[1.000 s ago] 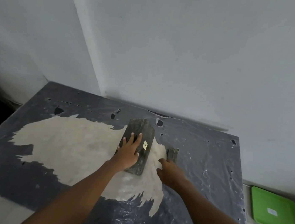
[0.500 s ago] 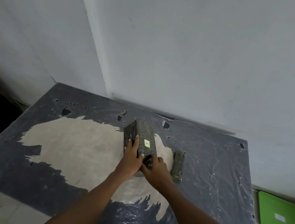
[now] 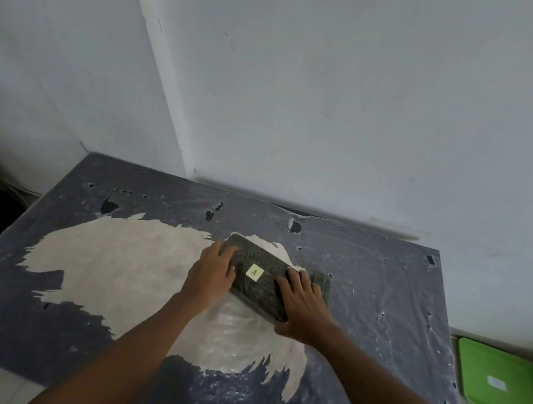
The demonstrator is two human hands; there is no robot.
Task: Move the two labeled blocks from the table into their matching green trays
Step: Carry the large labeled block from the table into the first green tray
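A large dark speckled block [image 3: 257, 278] with a pale label marked "A" lies near the middle of the table [image 3: 376, 333]. My left hand [image 3: 213, 272] grips its left side, and my right hand [image 3: 303, 303] grips its right side. A smaller dark block [image 3: 324, 281] sits just behind my right hand, mostly hidden by it. A green tray [image 3: 505, 382] with a small white label lies on the floor at the right, beyond the table's edge.
The table is wrapped in dark torn plastic with a large pale worn patch [image 3: 136, 263]. White walls [image 3: 339, 93] meet in a corner right behind the table. Dark space lies past the table's left edge.
The large block has turned from lengthwise to lying across, its label now facing up. My right hand moved from its near end onto its right side. The view shifted slightly.
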